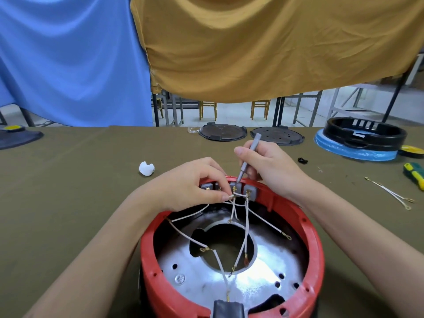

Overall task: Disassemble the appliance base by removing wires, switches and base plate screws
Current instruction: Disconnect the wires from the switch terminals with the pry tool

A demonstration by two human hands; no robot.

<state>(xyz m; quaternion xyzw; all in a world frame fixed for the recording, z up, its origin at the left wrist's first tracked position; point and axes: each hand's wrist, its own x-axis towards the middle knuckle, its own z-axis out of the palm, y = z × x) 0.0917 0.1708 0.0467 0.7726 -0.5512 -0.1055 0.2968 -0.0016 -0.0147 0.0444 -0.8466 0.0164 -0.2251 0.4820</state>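
Observation:
A red round appliance base [305,228] sits upside down in front of me, its shiny metal plate [206,278] inside. Grey switches [250,192] line its far rim. Several white wires [246,228] run from them across the plate. My left hand [190,184] pinches a wire end at the middle switch terminal. My right hand [268,166] grips a thin grey screwdriver [248,157], tip down on that same terminal.
Loose white wires [390,193] and a green-yellow screwdriver [414,175] lie at the right. Two dark round plates [222,132] and a black ring on a blue disc [362,136] stand at the back. A white crumpled scrap [146,168] lies left of my hands.

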